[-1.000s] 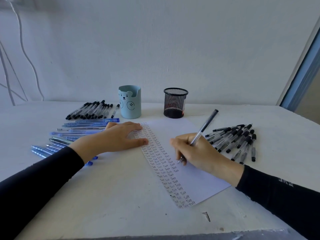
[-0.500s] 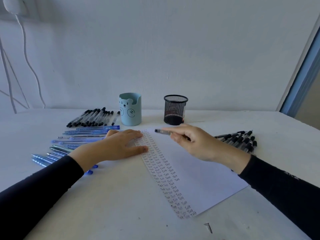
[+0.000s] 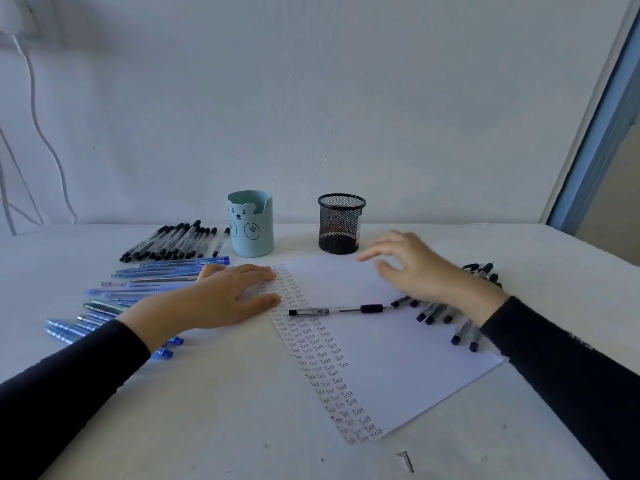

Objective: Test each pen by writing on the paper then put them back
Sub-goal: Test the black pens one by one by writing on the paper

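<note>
Lying between hands (image 3: 221, 301) (image 3: 417, 268), pen (image 3: 341, 310), seemingly untouched

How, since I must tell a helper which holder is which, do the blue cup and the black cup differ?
The blue cup has solid pale walls with a bear face; the black cup is see-through wire mesh. The blue cup's rim has a notch; the black cup's rim is an even ring. The blue cup stands left of the black cup. Both stand upright at the far side of the table, with nothing sticking out above their rims.
</note>
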`<state>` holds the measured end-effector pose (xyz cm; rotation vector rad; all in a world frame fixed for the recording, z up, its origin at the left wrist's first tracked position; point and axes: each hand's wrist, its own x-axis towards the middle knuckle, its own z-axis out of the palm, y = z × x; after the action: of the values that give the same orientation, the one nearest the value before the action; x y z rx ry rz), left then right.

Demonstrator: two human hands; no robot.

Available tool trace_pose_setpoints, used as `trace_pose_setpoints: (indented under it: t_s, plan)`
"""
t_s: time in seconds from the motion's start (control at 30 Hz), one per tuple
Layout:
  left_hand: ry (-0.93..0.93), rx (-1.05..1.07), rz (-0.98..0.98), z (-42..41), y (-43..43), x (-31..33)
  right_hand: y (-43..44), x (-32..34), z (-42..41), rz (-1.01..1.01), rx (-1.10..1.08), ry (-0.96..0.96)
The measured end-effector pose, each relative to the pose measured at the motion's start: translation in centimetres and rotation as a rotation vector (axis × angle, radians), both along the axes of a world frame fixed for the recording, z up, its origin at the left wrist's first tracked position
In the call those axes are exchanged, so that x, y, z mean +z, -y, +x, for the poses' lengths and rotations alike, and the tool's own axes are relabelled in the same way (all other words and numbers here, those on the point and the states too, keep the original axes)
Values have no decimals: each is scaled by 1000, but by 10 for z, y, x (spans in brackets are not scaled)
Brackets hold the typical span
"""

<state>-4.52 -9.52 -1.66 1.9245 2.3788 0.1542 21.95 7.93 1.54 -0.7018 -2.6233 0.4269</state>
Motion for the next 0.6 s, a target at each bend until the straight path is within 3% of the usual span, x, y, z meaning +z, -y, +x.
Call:
trace_pose_setpoints:
  t_s: [0.1, 0.17, 0.47, 0.6]
  plan:
    - [15, -55, 125, 4, -1, -1, -28, 10, 27, 148, -231, 312]
    - [79, -125, 219, 11, -2, -1, -37, 12, 40, 113, -303, 432]
    - [189, -484, 475, 25, -11, -8, -38, 15, 40, 91, -338, 412]
    - [130, -387, 630, 13, -12, -4, -38, 10, 38, 104, -297, 338]
